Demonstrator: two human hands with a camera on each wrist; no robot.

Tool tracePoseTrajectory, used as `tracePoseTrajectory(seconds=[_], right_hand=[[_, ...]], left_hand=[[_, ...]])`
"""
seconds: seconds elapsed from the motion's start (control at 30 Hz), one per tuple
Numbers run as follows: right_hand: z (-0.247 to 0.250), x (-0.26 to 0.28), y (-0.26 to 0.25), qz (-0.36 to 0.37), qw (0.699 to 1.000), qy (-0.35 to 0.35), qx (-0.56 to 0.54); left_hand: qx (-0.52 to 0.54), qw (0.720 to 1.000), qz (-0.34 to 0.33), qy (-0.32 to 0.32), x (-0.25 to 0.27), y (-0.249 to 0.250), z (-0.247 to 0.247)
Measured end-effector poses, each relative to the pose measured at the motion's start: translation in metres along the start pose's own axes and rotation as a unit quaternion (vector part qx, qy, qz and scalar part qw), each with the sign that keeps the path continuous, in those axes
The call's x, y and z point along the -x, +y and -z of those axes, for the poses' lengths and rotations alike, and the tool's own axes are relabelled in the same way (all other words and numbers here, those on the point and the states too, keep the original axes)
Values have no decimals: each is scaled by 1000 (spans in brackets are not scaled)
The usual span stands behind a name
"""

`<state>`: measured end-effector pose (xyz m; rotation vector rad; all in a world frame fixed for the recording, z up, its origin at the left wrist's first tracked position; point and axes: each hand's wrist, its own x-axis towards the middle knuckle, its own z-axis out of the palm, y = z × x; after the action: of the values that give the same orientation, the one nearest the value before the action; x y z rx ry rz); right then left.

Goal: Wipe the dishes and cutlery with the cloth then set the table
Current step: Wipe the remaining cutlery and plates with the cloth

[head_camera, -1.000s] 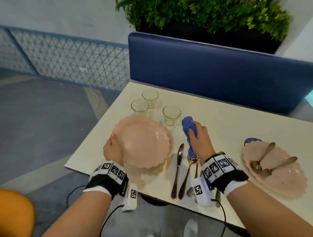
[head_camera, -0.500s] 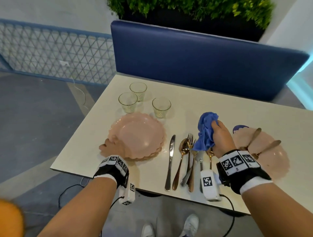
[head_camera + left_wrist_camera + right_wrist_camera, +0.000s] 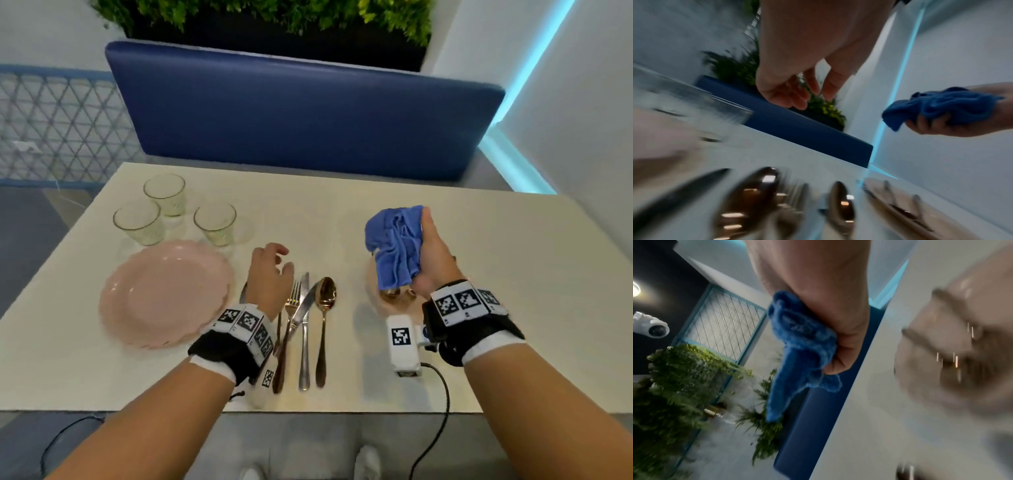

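A pink scalloped plate (image 3: 164, 294) lies at the table's left. Right of it lie a fork (image 3: 291, 308), a knife (image 3: 304, 325) and a gold spoon (image 3: 324, 308). My left hand (image 3: 270, 270) hovers just above the cutlery tops, fingers loosely curled, holding nothing; the left wrist view shows that hand (image 3: 797, 91) empty over blurred spoons (image 3: 748, 199). My right hand (image 3: 431, 253) grips a bunched blue cloth (image 3: 394, 246) above a second pink plate (image 3: 373, 291), mostly hidden, that holds gold spoons (image 3: 394, 293). The right wrist view shows the cloth (image 3: 799, 345) in the fist.
Three empty glasses (image 3: 164, 193) (image 3: 138, 221) (image 3: 215, 222) stand at the back left of the white table (image 3: 513, 308). A blue bench back (image 3: 301, 113) runs behind the table, with plants above. A black cable (image 3: 442, 394) hangs from my right wrist over the near edge.
My left hand left the pink plate's rim and moved right to the cutlery. My right hand carried the cloth right and up, over the second plate. The view shifted right.
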<state>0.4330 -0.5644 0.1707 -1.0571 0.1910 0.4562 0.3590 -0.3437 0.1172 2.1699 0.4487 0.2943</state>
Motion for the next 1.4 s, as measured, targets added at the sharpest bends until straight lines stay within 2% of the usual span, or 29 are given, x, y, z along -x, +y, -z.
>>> tracePoseTrajectory(seconds=[0.1,0.2,0.27,0.37,0.43,0.53,0.63,0.73,0.83,0.9,0.97,1.03,1.1,1.17,1.2,1.27,1.33,1.4], right_hand=[[47,2,-40,29,999,23,8],[90,-1,-66,28,990,79,115],[113,-2,-76,12,982,82,170],[142,-1,-85,-23,979,46,199],[158,-2,-86,-46,982,27,180],[186,-3,-89,-81,991,34,101],[206,-4,-85,-99,994,35,32],[219,-10,-81,-95,995,31,-10],[220,-19,-82,-86,996,5,-20],[216,-27,-83,-79,996,-21,-20],[208,-36,-82,-85,995,-37,-24],[198,-47,-75,-102,994,-24,-13],[183,-57,-66,-129,989,-25,69],[163,-62,-59,-123,959,-76,245],[153,-63,-56,-103,926,-119,343],[135,-62,-52,-35,842,-194,503],[125,-64,-51,6,782,-226,581],[116,-65,-56,-10,746,-240,621]], left_hand=[[-51,987,-52,-144,-6,46,-59],[-91,961,-62,-256,-19,82,-111],[-114,953,-58,-275,-32,100,-141],[-151,950,-29,-271,-51,118,-177],[-185,939,-15,-288,-60,127,-196],[-260,904,-42,-336,-62,147,-219],[-276,896,-55,-344,-63,146,-234],[-261,896,22,-357,-66,136,-239],[-152,927,102,-328,-72,130,-233],[-83,941,128,-303,-75,126,-223],[-10,949,145,-280,-75,126,-211],[53,954,147,-256,-73,129,-199],[102,953,139,-247,-69,134,-190],[145,952,131,-236,-62,140,-185],[160,953,128,-223,-60,142,-183],[182,955,132,-192,-58,141,-182],[213,948,153,-181,-54,138,-180],[246,938,173,-172,-49,134,-178]])
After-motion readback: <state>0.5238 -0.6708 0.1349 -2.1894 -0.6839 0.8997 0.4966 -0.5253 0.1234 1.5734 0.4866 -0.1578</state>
